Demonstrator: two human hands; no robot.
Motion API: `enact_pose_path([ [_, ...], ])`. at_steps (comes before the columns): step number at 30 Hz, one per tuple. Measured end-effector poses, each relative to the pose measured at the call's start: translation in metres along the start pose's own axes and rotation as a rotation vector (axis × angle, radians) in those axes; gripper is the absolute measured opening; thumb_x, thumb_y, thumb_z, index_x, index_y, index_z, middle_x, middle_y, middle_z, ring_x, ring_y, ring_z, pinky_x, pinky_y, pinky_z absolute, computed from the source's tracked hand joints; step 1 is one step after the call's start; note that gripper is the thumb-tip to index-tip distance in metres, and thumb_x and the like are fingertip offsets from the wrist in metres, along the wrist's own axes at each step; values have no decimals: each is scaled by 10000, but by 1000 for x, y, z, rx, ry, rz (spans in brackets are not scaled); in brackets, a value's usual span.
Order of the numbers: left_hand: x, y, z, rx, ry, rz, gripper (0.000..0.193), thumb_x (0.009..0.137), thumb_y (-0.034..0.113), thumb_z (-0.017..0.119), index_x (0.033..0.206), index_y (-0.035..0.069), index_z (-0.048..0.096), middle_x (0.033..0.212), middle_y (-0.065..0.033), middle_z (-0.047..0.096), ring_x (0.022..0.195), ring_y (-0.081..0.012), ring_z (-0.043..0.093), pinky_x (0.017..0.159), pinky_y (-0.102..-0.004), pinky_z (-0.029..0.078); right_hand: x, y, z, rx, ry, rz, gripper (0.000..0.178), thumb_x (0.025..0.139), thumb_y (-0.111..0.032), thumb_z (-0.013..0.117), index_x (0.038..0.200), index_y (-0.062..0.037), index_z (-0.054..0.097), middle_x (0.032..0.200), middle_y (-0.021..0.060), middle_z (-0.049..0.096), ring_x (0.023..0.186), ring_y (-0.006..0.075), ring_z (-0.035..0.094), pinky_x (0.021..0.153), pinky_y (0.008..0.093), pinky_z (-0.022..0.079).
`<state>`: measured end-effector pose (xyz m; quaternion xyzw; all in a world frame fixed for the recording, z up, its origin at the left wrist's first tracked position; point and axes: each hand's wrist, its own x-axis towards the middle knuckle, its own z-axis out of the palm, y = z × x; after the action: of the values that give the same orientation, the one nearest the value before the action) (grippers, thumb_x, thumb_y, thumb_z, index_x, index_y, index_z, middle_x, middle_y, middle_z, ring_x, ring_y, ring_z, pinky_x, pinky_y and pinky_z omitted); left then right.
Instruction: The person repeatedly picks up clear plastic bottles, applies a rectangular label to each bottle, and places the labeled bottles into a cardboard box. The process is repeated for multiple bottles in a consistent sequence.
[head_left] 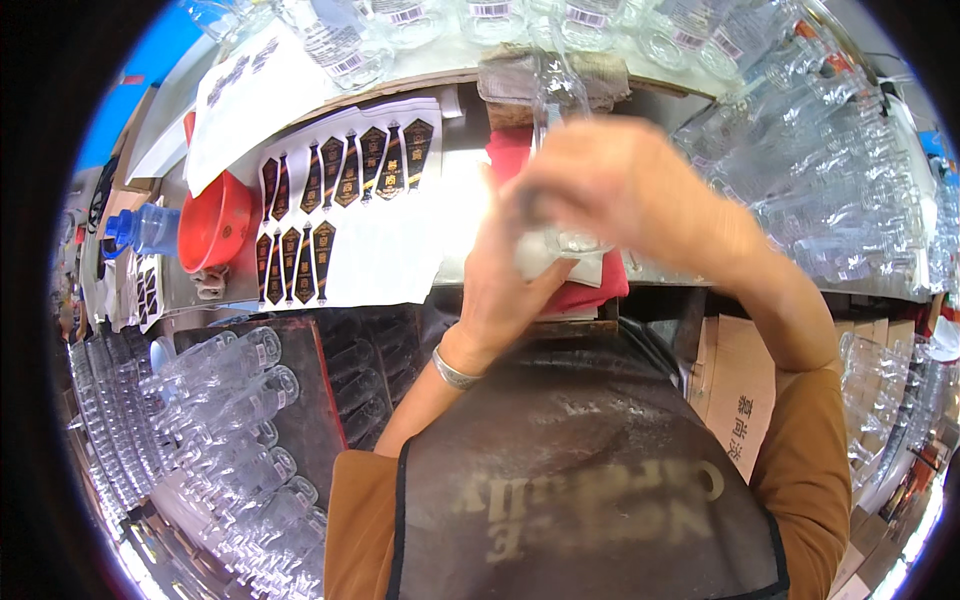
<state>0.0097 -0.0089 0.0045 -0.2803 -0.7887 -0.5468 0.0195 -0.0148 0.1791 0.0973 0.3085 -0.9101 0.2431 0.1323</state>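
Observation:
A clear glass bottle (pixel 560 88) lies in front of me over a red cloth (pixel 590 296), its neck pointing away. My left hand (pixel 500 285) is beside the bottle's near end, thumb by its base and fingers reaching up, partly lost in glare. Over the bottle's middle is my right hand (pixel 605 180), fingers curled and smeared by motion. Something dark and blurred shows at the right fingertips; I cannot make it out. To the left lies a white sheet (pixel 385 250) with rows of black tie-shaped labels (pixel 346 172).
Clear bottles (pixel 490 20) stand along the back, with many more stacked at right (pixel 840 190) and lower left (pixel 230 400). A red bowl (pixel 215 222) and a blue-capped plastic jug (pixel 150 230) sit at left. Behind the bottle lies a folded rag (pixel 605 80); a cardboard box (pixel 735 390) is at lower right.

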Motion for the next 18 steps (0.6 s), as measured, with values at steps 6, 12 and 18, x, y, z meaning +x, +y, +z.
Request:
enact_pose_path([
  [6,0,-5,-4,50,-74,-6,1143,746,1,788,1581,-14,6,1408,-196,539,1129,-250,625,989,-370,496,-21,9,4,-94,263,-82,244,713,-21,766,935,-79,683,932,65,679,885,268,653,756,374,543],
  [12,1,-1,-4,-108,-92,-72,1097,766,-43,738,1591,12,19,1427,-220,515,1167,-269,607,1031,-392,471,-14,36,-11,26,309,109,252,710,-56,787,942,-79,691,928,87,671,845,270,662,759,379,545],
  [18,1,-10,-6,-157,-121,-149,1068,790,-72,711,1597,25,18,1448,-232,487,1185,-249,590,1041,-385,460,-45,6,5,254,258,61,167,744,-81,735,895,-74,665,842,84,638,823,277,658,747,375,541],
])
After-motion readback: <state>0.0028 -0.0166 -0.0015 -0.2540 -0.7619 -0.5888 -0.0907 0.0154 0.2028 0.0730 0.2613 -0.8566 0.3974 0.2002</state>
